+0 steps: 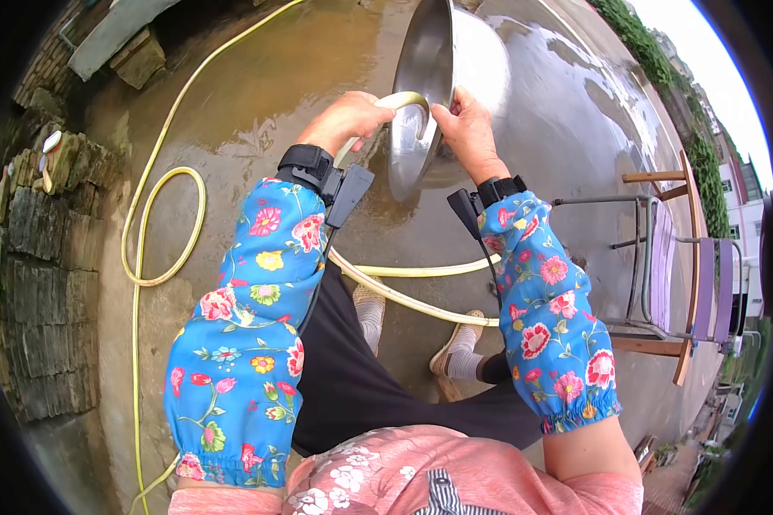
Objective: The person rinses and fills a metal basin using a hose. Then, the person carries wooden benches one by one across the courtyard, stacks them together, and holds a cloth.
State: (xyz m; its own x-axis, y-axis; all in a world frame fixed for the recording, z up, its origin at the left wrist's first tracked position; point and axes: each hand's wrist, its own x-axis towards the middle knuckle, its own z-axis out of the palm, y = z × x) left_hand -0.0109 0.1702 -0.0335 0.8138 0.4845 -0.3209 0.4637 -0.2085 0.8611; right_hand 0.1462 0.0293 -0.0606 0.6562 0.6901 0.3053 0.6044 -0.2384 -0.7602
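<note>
My left hand (349,122) is closed around a pale yellow hose (410,99) near its end, which curves over the rim and into a large metal basin (487,64). The basin is tipped up on its side on the wet ground, its hollow turned to the left. My right hand (469,131) grips the basin's near rim, thumb on the inner side and fingers on the outer side. Any water leaving the hose cannot be made out.
More hose (137,343) runs along the left with a loop, and lengths of it pass by my feet. Stacked stone slabs (47,309) stand at the left. On the right is a purple chair (661,266) with a wooden frame. The concrete floor (257,146) is wet.
</note>
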